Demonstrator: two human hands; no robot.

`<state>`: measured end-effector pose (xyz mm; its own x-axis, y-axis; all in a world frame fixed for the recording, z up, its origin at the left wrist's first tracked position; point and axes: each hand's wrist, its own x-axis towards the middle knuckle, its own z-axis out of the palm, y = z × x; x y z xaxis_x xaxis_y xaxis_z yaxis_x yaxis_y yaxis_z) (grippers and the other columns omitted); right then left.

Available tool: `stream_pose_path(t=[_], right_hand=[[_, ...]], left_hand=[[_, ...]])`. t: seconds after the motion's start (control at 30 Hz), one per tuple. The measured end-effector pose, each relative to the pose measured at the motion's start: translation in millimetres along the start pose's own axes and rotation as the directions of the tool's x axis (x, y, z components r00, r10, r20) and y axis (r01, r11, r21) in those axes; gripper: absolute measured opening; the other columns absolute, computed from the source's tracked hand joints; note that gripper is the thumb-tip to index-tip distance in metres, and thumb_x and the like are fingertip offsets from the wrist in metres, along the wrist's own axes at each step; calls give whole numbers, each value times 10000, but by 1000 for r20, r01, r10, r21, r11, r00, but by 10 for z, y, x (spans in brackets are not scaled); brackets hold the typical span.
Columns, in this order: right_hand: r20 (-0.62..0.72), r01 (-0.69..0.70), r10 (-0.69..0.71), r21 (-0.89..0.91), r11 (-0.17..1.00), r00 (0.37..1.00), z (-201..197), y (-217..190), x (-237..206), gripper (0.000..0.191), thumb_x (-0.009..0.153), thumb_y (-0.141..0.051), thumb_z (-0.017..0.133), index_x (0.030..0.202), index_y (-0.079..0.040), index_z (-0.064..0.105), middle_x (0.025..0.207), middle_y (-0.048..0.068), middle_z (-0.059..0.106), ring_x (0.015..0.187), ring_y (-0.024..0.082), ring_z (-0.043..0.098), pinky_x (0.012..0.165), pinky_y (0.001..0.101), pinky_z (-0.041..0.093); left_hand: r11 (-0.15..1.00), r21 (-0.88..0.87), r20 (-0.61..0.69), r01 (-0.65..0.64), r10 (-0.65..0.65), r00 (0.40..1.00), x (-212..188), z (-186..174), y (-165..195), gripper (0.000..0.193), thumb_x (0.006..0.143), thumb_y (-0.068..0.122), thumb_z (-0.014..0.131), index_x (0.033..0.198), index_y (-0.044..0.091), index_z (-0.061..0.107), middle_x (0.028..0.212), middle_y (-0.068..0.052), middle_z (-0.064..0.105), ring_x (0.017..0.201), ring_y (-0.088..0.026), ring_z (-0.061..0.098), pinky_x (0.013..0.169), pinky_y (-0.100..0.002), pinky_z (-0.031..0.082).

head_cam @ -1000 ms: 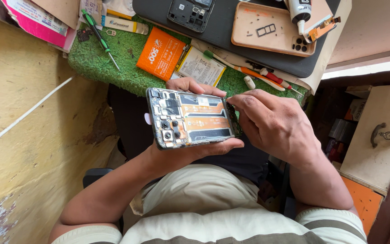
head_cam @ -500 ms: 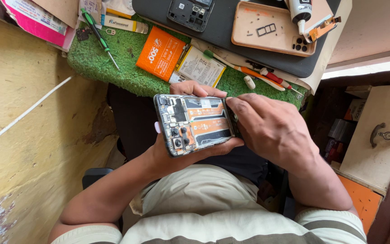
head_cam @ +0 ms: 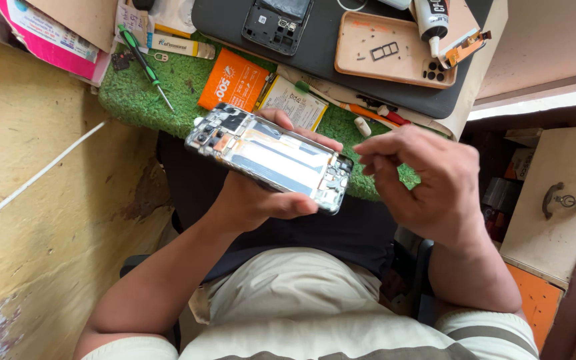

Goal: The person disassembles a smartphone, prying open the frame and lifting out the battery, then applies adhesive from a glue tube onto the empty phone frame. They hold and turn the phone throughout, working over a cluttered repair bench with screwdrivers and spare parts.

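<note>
Lifted clear of the opened smartphone since a moment ago, the right hand hovers just beside its lower end, fingers loosely curled on nothing visible, while the left hand grips it tilted above the lap, where a slackened grip could drop it.

Single head-worn view only. Looked steeply down from above, close on both hands at lap height. Faced forward toward green-matted surface along top edge. Yellow wall at left, cabinet at right.
</note>
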<state>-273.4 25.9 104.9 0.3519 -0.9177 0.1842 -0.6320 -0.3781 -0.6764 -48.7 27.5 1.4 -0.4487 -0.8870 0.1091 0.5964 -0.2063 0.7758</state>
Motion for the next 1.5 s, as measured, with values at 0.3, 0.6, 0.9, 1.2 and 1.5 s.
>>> stream_pose_path(t=[0.3,0.6,0.9,1.2,1.5], right_hand=[[-12,293,-297,209,933,955,-28,176,71,388,742,-168,938,1061,-43,756,930,80,693,810,176,676,677,263,536],[-44,361,-366,309,880,930,65,275,37,279,800,-178,888,1020,-51,771,879,60,669,795,188,663,672,292,545],[-68,433,-431,255,864,900,82,220,51,291,794,-212,880,1002,-44,765,857,68,657,784,209,656,666,312,546],[-76,476,-470,154,866,879,49,146,37,239,822,-127,881,1000,-23,760,847,71,664,753,218,656,675,332,551],[-66,450,-445,131,884,893,37,90,15,226,806,-81,877,981,-14,752,839,81,667,751,216,664,674,329,555]], left_hand=[[791,-587,132,170,-113,985,-48,4,-184,911,748,215,1005,1400,102,379,1352,-262,564,1297,-329,602,1115,-455,520],[734,-640,213,228,-115,970,-46,17,-244,938,720,277,1013,1402,108,392,1312,-306,575,1250,-346,618,1105,-471,521],[641,-710,259,290,-145,955,-81,30,-332,980,709,303,1011,1438,115,382,1315,-284,572,1255,-344,617,1115,-457,512],[667,-682,254,300,-169,952,-83,39,-336,1003,691,354,1017,1430,114,382,1288,-277,577,1222,-325,627,1093,-427,525],[656,-687,250,311,-189,950,-97,31,-350,1013,675,344,1027,1425,112,386,1290,-271,574,1223,-323,628,1087,-413,528]])
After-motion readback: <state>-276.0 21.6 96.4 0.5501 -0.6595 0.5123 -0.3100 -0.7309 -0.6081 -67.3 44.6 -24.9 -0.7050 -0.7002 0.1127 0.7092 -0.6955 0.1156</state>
